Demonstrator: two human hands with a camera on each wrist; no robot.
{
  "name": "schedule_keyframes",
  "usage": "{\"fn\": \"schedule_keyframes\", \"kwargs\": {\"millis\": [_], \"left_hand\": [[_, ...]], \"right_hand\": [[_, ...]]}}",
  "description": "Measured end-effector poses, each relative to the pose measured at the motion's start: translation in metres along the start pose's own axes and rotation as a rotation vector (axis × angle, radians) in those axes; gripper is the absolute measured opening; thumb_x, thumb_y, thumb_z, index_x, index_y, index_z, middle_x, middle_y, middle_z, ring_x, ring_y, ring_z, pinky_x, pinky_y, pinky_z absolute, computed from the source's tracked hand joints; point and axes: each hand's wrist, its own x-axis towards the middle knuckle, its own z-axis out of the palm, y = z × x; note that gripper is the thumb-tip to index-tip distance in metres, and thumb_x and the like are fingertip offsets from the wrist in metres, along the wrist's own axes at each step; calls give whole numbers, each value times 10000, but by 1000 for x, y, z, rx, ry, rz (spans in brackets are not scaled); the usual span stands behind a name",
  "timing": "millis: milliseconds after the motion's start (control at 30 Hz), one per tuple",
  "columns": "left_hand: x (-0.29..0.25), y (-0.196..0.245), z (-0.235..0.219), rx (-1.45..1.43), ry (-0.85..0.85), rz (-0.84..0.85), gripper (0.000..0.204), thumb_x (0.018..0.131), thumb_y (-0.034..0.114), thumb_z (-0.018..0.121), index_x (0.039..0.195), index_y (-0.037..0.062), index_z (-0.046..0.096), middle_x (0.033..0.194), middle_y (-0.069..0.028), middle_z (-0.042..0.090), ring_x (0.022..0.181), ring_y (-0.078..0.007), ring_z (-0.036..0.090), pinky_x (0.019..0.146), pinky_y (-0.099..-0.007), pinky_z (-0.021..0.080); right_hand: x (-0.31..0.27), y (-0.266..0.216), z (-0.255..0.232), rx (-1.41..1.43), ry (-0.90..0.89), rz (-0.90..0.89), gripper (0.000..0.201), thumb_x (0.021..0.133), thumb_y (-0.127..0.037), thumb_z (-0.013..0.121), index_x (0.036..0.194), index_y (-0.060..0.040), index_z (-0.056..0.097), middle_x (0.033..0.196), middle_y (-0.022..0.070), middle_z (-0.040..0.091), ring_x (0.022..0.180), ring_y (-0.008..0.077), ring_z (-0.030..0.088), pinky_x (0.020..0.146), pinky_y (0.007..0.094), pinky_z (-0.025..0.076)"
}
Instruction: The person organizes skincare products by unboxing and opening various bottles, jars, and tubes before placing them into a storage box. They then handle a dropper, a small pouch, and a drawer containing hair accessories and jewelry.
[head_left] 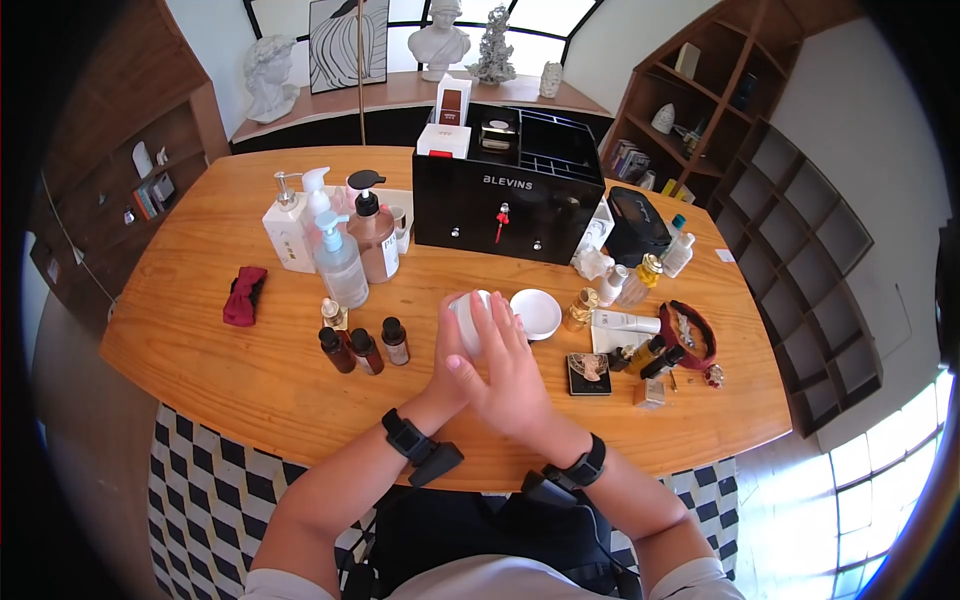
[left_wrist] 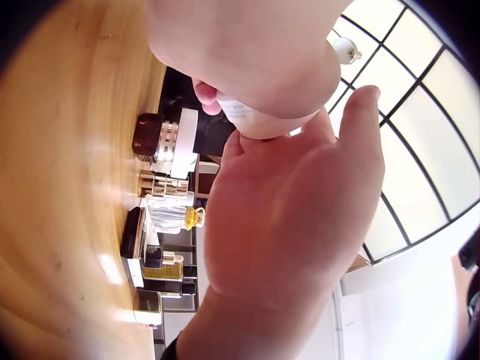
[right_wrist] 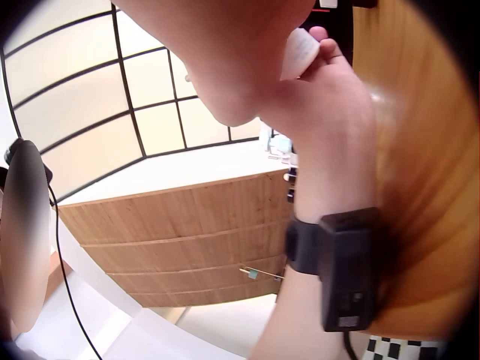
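1. Head view: we record both hands together above the tabletop (head_left: pixel 215 375), between its middle and its near edge. The left hand (head_left: pixel 448 372) holds a white container (head_left: pixel 466 327), partly covered. The right hand (head_left: pixel 507 372) lies across it, fingers extended and nearly straight, in front of the container.
2. Head view, surroundings: we note a round white dish (head_left: pixel 537 314) just beside the right fingertips. Three brown bottles (head_left: pixel 366 352) stand left of the hands, toward the near edge. Pump bottles (head_left: pixel 341 272) stand toward the far left corner, a dark red bow (head_left: pixel 243 297) lies near the left edge, and a black organizer (head_left: pixel 510 215) marked BLEVINS stands at the far edge. A square black case (head_left: pixel 589 375) and a white tube (head_left: pixel 628 321) lie toward the right edge.
3. Left wrist view: we see the right palm turned up against the container, thumb extended; its other fingers are mostly hidden. The left hand fills the top, close to the lens. Faint print shows on the container; we cannot read it.
4. Right wrist view: we observe the left fingertips curled beside the container. A black wristband (right_wrist: pixel 302 247) circles the left wrist. The right hand, blurred above, hides part of the grip.
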Motion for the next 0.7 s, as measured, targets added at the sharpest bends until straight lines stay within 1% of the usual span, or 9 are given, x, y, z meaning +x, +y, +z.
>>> {"fn": "schedule_keyframes", "kwargs": {"millis": [67, 167, 200, 267, 367, 467, 567, 667, 700], "left_hand": [[2, -5, 1, -133, 34, -75, 479, 1059, 425, 443, 1327, 28, 426, 1221, -163, 605, 1044, -269, 638, 939, -397, 520], [13, -12, -10, -922, -48, -437, 583, 1074, 526, 267, 1244, 31, 525, 1094, -158, 665, 988, -290, 656, 907, -396, 532], [17, -6, -10, -952, -40, -524, 678, 1072, 557, 172, 1171, 34, 592, 1020, -156, 687, 948, -305, 670, 870, -395, 541], [20, 6, -8, -1030, -20, -586, 641, 1065, 554, 227, 1180, 46, 601, 1046, -148, 688, 919, -306, 670, 848, -390, 551], [21, 16, -7, -1111, 20, -706, 635, 1055, 570, 267, 1191, 49, 604, 1058, -157, 685, 900, -298, 671, 826, -377, 569], [21, 14, -8, -1166, 45, -780, 678, 1044, 604, 265, 1193, 30, 596, 1041, -177, 680, 884, -293, 678, 796, -353, 586], [21, 5, -13, -1217, 40, -773, 677, 1040, 598, 274, 1191, 18, 590, 1028, -190, 672, 876, -294, 682, 785, -338, 596], [22, 5, -15, -1226, 70, -773, 640, 1038, 570, 296, 1183, 21, 591, 1011, -188, 662, 841, -294, 661, 769, -333, 585], [22, 5, -14, -1224, 87, -778, 626, 1037, 560, 303, 1179, 23, 592, 1004, -185, 659, 824, -294, 650, 761, -333, 578]], "right_hand": [[8, -1, -14, 59, -3, 43, 725, 988, -318, 602, 1549, 8, 279, 1553, 318, 314, 1459, 461, 303, 1189, 532, 268], [20, 16, -35, 182, 275, 223, 520, 996, -216, 599, 1447, 11, 471, 1439, 269, 498, 1354, 394, 482, 1112, 447, 393], [20, 23, -44, 206, 268, 230, 432, 980, -185, 622, 1356, 12, 544, 1339, 247, 558, 1245, 361, 538, 1036, 415, 432], [18, 34, -59, 253, 255, 246, 267, 947, -123, 669, 1175, 13, 691, 1139, 201, 676, 1027, 294, 650, 883, 351, 512], [13, 33, -59, 223, 301, 268, 123, 884, -101, 752, 852, 16, 733, 808, 108, 658, 707, 213, 579, 657, 317, 479], [11, 39, -59, 134, 283, 329, 240, 866, -125, 786, 728, 22, 656, 714, 47, 589, 636, 128, 494, 573, 306, 405], [7, 53, -54, 139, 286, 341, 330, 864, -162, 793, 670, 13, 592, 674, 50, 549, 598, 154, 446, 544, 327, 362], [9, 66, -51, 15, 267, 276, 280, 845, -200, 801, 794, 0, 612, 758, 120, 593, 693, 271, 569, 627, 395, 467], [9, 67, -50, -51, 253, 227, 299, 835, -219, 806, 889, -1, 608, 852, 141, 605, 788, 300, 585, 691, 414, 484]]}}
